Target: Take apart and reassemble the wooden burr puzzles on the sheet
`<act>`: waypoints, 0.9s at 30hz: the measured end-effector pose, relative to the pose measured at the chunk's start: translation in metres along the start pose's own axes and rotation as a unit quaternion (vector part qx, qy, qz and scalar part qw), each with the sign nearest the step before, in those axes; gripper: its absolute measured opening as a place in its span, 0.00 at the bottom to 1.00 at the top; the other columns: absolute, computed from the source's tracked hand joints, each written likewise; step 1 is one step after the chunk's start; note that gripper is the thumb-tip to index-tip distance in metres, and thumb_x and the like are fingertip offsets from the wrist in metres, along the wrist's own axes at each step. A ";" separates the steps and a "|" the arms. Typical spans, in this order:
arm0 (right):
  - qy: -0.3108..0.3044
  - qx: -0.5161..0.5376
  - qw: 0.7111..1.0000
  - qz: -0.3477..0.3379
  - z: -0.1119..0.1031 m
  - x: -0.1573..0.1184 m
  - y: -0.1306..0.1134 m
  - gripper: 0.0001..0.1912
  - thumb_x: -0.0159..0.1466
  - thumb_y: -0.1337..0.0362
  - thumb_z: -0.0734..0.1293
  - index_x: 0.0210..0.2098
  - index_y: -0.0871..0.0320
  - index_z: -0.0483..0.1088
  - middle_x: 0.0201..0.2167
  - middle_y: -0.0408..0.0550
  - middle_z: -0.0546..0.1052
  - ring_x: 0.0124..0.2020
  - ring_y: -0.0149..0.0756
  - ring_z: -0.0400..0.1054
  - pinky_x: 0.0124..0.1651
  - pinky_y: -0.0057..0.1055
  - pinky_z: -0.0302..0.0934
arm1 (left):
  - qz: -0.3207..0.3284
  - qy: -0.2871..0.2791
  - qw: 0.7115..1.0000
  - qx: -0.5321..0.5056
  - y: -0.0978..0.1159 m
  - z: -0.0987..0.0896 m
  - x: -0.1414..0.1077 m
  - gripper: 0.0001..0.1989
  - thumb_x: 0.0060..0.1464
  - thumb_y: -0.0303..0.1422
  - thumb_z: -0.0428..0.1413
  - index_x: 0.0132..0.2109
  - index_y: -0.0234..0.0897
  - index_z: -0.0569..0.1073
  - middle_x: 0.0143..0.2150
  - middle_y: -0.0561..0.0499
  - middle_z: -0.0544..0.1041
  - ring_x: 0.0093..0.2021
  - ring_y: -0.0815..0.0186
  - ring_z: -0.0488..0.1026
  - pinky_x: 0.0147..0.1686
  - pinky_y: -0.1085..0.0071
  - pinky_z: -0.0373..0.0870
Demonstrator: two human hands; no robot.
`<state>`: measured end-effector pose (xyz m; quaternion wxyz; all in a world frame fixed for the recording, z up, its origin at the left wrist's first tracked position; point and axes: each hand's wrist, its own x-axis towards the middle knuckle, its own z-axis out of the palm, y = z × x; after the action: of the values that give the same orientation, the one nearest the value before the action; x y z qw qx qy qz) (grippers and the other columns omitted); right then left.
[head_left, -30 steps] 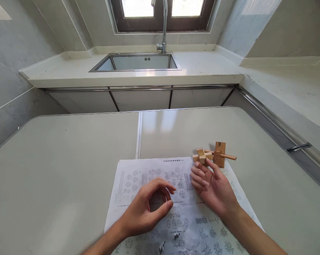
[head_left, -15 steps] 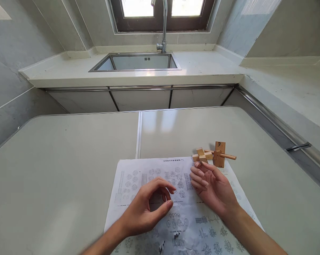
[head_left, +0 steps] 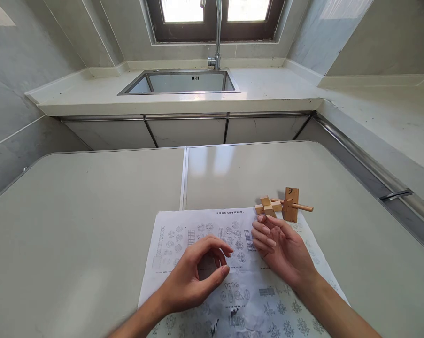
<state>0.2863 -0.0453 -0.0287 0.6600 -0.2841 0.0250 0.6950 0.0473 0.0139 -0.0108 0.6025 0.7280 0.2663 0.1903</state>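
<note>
My left hand (head_left: 197,274) hovers over the printed paper sheet (head_left: 201,218) with its fingers curved. A gap shows between thumb and fingertips, and nothing is in it. To the right, my right hand (head_left: 284,249) is half turned, palm facing left, its fingers loosely bent. I see no object in it. Just beyond its fingertips sits a light wooden interlocking puzzle (head_left: 268,206) of crossed blocks at the sheet's top edge; whether the fingertips touch it I cannot tell. Beside that puzzle stands a darker wooden piece (head_left: 291,213), a marked upright board with a round stick through it.
Rows of small diagrams cover the sheet, which lies on a pale table (head_left: 92,211) with a seam (head_left: 184,178). Beyond the table are a white counter (head_left: 275,87), a sink (head_left: 190,93) and a faucet (head_left: 218,42). Another counter (head_left: 391,112) runs along the right.
</note>
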 end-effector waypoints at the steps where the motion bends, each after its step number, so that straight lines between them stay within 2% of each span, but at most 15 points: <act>1: 0.001 0.000 1.000 0.000 0.001 0.000 0.000 0.07 0.64 0.68 0.74 0.37 0.60 0.71 0.24 0.36 0.64 0.19 0.22 0.57 0.23 0.21 0.61 | -0.001 0.000 1.000 0.000 0.000 0.000 0.000 0.10 0.68 0.30 0.57 0.55 0.40 0.74 0.46 0.46 0.77 0.44 0.62 0.76 0.48 0.64 0.76; 6: 0.005 -0.001 1.000 0.004 0.001 0.000 0.000 0.08 0.64 0.68 0.74 0.36 0.58 0.70 0.24 0.36 0.64 0.19 0.23 0.56 0.23 0.20 0.60 | 0.000 -0.001 1.000 -0.005 0.000 0.000 0.000 0.10 0.68 0.31 0.57 0.55 0.40 0.74 0.46 0.46 0.77 0.45 0.62 0.76 0.48 0.64 0.76; 9: -0.006 -0.007 1.000 0.006 -0.001 0.000 0.000 0.11 0.64 0.67 0.75 0.32 0.58 0.68 0.23 0.34 0.61 0.19 0.23 0.54 0.22 0.21 0.59 | -0.001 -0.002 1.000 -0.002 0.000 0.000 0.000 0.10 0.68 0.31 0.57 0.55 0.40 0.73 0.47 0.46 0.77 0.45 0.62 0.76 0.48 0.64 0.76; 13: -0.022 -0.004 1.000 0.013 -0.004 -0.001 0.000 0.21 0.66 0.67 0.74 0.23 0.56 0.61 0.19 0.32 0.56 0.16 0.22 0.46 0.20 0.22 0.55 | -0.001 -0.005 1.000 0.002 0.001 0.000 0.000 0.10 0.68 0.30 0.56 0.55 0.41 0.73 0.46 0.47 0.77 0.44 0.62 0.75 0.48 0.65 0.76; 17: -0.021 -0.011 1.000 0.013 -0.006 -0.002 -0.001 0.24 0.66 0.66 0.74 0.20 0.55 0.58 0.15 0.31 0.53 0.15 0.22 0.40 0.18 0.22 0.52 | 0.000 -0.004 1.000 0.001 0.001 0.000 0.000 0.10 0.68 0.30 0.56 0.55 0.40 0.73 0.46 0.46 0.77 0.44 0.62 0.76 0.48 0.64 0.76; 23: -0.030 -0.061 0.998 0.006 -0.012 -0.005 -0.001 0.37 0.66 0.63 0.73 0.15 0.54 0.43 0.09 0.30 0.46 0.11 0.21 0.34 0.14 0.22 0.43 | -0.003 -0.002 1.000 -0.001 0.000 -0.001 0.000 0.10 0.68 0.31 0.57 0.55 0.40 0.74 0.46 0.46 0.77 0.44 0.62 0.76 0.49 0.64 0.77; 27: -0.060 -0.036 0.997 -0.016 -0.010 -0.010 -0.003 0.43 0.71 0.59 0.70 0.12 0.55 0.36 0.07 0.32 0.41 0.09 0.21 0.34 0.15 0.22 0.43 | 0.002 0.003 1.000 0.002 0.002 -0.001 0.001 0.10 0.68 0.31 0.57 0.54 0.40 0.74 0.46 0.46 0.77 0.44 0.62 0.76 0.48 0.64 0.77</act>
<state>0.2923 -0.0578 -0.0323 0.6607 -0.2653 -0.0441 0.7008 0.0477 0.0148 -0.0088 0.5998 0.7293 0.2668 0.1927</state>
